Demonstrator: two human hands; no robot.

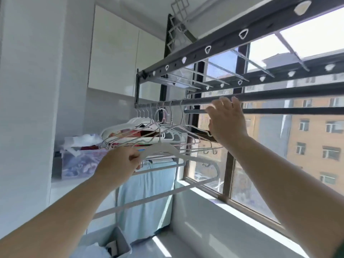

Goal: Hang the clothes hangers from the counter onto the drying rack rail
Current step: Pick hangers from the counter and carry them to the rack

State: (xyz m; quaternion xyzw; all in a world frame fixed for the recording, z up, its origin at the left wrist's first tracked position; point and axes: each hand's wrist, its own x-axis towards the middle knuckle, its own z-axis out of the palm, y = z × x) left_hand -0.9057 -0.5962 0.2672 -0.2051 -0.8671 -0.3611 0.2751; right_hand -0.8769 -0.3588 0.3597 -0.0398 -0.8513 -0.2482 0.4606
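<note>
left hand [121, 162] at 8 o'clock gripping a white hanger [175, 150], right hand [227, 120] at 3 o'clock, fingers straight, touching the rail [279, 95], wire hangers [160, 116] hooked on it

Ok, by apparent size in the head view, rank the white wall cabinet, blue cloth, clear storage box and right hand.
1. white wall cabinet
2. blue cloth
3. clear storage box and right hand look alike; the hand is nearer the camera, so unranked.
</note>
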